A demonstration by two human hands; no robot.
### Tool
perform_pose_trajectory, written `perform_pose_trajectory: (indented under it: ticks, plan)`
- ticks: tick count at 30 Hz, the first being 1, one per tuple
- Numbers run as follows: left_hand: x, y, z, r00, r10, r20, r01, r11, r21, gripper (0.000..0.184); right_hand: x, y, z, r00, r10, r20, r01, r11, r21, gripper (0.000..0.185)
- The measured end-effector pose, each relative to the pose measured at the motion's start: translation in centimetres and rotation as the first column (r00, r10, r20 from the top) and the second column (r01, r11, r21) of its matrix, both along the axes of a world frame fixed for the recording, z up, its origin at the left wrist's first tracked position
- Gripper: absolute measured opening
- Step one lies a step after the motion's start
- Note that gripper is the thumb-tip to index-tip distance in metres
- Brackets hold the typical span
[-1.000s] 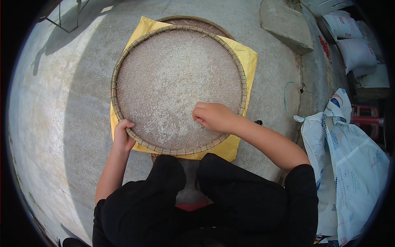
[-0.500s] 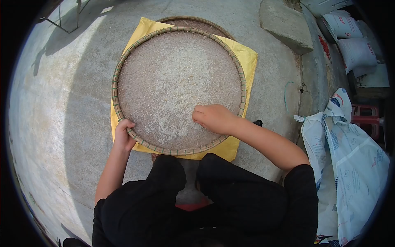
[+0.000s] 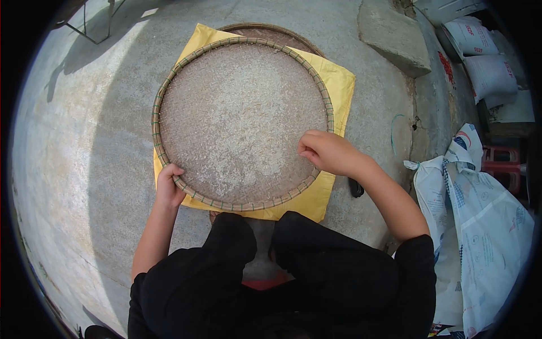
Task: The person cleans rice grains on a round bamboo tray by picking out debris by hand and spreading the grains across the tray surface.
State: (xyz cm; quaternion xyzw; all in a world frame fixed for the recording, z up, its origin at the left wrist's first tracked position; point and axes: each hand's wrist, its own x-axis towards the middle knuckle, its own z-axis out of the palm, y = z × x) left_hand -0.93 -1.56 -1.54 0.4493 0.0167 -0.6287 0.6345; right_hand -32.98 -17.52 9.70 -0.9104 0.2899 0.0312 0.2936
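A round woven winnowing basket (image 3: 156,135) with a green-bound rim lies before my knees. Pale grains that look like rice (image 3: 248,113) spread across it, thickest down the middle. My left hand (image 3: 170,185) grips the rim at the lower left, thumb on top and fingers hidden beneath. Over the right side of the basket, my right hand (image 3: 327,151) is closed with its fingertips pinched together. Whatever is in that pinch, if anything, is too small to make out.
Under the basket lies a yellow sheet (image 3: 342,93). A second round basket (image 3: 302,44) shows behind it. A concrete block (image 3: 392,39) stands at the upper right. White sacks (image 3: 491,226) lie on the right, and a dark object (image 3: 355,188) rests near my right forearm.
My right hand has moved right and slightly up, from over the grains toward the basket's right rim, still pinched. The left hand keeps its hold; the basket has shifted slightly left.
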Motion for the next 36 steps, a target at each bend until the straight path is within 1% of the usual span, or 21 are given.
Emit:
perform_pose_trajectory:
  ticks: [1,2,3,4,6,7,9,10,12,13,15,20,22,24,25,27,30,34,36]
  plan:
    - [0.0,0.0,-0.1,1.0,0.007,0.006,-0.007,1.0,0.0,0.054,-1.3,-0.8,0.8,0.999,-0.028,-0.042,0.028,1.0,-0.007,0.008]
    - [0.0,0.1,-0.2,1.0,0.011,0.006,-0.011,1.0,0.0,0.054,-2.5,-1.6,1.7,0.972,-0.099,-0.214,0.103,0.995,0.006,0.009]
    - [0.0,0.2,-0.3,1.0,0.008,-0.006,-0.008,1.0,-0.001,0.055,-3.5,-2.1,2.2,0.91,-0.164,-0.381,0.18,0.984,0.004,0.01]
    - [0.0,0.2,-0.3,1.0,0.003,-0.018,-0.003,1.0,-0.002,0.055,-4.2,-2.3,2.3,0.91,-0.164,-0.381,0.179,0.984,0.004,0.01]
    - [-0.2,0.2,-0.1,1.0,0.003,-0.018,-0.003,1.0,-0.011,0.055,-4.9,-2.4,2.5,0.815,-0.284,-0.505,0.221,0.958,-0.181,0.015]
    - [-0.2,0.2,-0.1,1.0,0.003,-0.016,-0.003,1.0,-0.017,0.055,-4.5,-2.3,2.6,0.814,-0.285,-0.505,0.223,0.958,-0.182,0.015]
    - [0.0,0.2,-0.2,1.0,-0.005,-0.022,0.005,1.0,-0.007,0.055,-2.4,-1.8,2.5,0.938,-0.275,-0.212,0.263,0.961,-0.087,0.019]
    - [0.1,0.2,-0.2,1.0,-0.012,-0.027,0.012,1.0,0.002,0.055,-1.3,-1.6,2.0,0.937,-0.278,-0.212,0.265,0.96,-0.085,0.019]
    - [0.3,0.1,-0.3,0.999,-0.029,-0.036,0.028,1.0,-0.005,0.056,0.8,-1.6,0.7,0.972,-0.236,-0.001,0.236,0.971,-0.036,0.019]
    - [0.4,0.1,-0.3,0.998,-0.041,-0.044,0.041,0.999,-0.016,0.056,1.6,-1.9,-0.3,0.97,-0.242,-0.001,0.242,0.97,-0.035,0.019]
    - [0.3,-0.2,0.4,0.998,-0.052,-0.038,0.051,0.998,-0.02,0.056,3.1,-2.5,-2.1,0.968,-0.217,0.122,0.213,0.976,0.042,0.016]
    - [0.6,-0.4,0.3,0.996,-0.073,-0.057,0.072,0.997,-0.026,0.057,5.5,-2.6,-3.3,0.959,-0.247,0.139,0.234,0.967,0.102,0.012]
    - [0.6,-0.5,0.5,0.996,-0.081,-0.048,0.082,0.997,0.011,0.057,5.9,-2.4,-3.8,0.958,-0.247,0.147,0.229,0.965,0.128,0.012]
    - [0.6,-0.6,0.6,0.994,-0.091,-0.056,0.092,0.996,0.003,0.057,6.1,-2.3,-4.1,0.942,-0.303,0.147,0.272,0.942,0.196,0.01]
    - [0.7,-0.6,0.7,0.993,-0.1,-0.059,0.1,0.995,-0.005,0.057,6.2,-2.3,-4.2,0.942,-0.301,0.147,0.27,0.943,0.195,0.01]
    - [0.9,-0.6,0.4,0.993,-0.106,-0.056,0.106,0.994,-0.013,0.058,6.4,-2.5,-4.5,0.942,-0.317,0.107,0.29,0.934,0.21,0.009]
    - [0.8,-0.8,0.6,0.991,-0.121,-0.06,0.12,0.992,-0.025,0.058,6.6,-2.4,-4.6,0.934,-0.327,0.146,0.301,0.938,0.172,0.01]
    - [0.9,-0.8,0.5,0.989,-0.131,-0.064,0.13,0.991,-0.021,0.06,6.4,-2.4,-4.8,0.935,-0.332,0.127,0.309,0.935,0.172,0.01]
    - [0.7,-0.8,0.5,0.99,-0.13,-0.062,0.128,0.991,-0.031,0.06,6.1,-2.3,-5.2,0.948,-0.284,0.147,0.278,0.959,0.059,0.01]
